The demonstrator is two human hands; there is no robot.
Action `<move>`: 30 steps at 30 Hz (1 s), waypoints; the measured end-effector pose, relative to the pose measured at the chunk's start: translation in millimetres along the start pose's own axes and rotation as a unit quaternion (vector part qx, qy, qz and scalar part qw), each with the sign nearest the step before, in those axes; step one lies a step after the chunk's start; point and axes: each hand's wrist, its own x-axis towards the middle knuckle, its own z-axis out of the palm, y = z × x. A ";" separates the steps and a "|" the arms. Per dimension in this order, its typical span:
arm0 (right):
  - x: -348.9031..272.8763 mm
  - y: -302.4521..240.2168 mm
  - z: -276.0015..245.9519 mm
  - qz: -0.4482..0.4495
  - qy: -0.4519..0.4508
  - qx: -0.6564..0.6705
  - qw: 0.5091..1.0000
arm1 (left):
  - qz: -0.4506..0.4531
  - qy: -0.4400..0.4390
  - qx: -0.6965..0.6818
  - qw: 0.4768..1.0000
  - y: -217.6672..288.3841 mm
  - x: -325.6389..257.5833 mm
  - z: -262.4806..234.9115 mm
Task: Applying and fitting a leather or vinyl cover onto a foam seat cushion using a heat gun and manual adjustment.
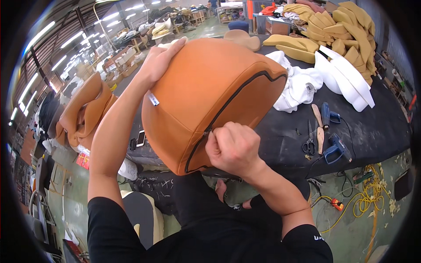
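Orange upholstered cushion, rounded and bulky, stood tilted at the near edge of the black-covered table, directly in front of you, with its lower end projecting past that edge. Whether the table or your leg bore its weight could not be told. A black zipper followed the rim of its right-hand face, turned toward your right side, which apparently put the zipper within easy reach.

Your left hand lay part-open over the cushion's upper left side, fingers over the far top, likely to steady it against the other hand's pull. That arm reached up, long and only slightly bent. Your right hand was curled into a near fist at the zipper, elbow bent out to the right; it seemed to pinch the zipper's end, though your knuckles hid the grip.

Toward the table's right edge lay scissors and two blue heat guns, well apart from the cushion.
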 end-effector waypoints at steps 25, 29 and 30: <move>-1.1 5.1 -78.5 0.173 -0.017 0.028 0.984 | 0.051 0.087 -0.077 0.992 -27.5 -181.0 -39.3; -16.2 19.9 -83.8 0.226 -0.059 -0.018 0.972 | 0.036 0.076 -0.096 0.992 -26.9 -193.0 -40.6; -24.4 33.6 -80.3 0.255 -0.055 -0.025 0.965 | 0.034 0.078 -0.097 0.992 -31.9 -196.3 -42.8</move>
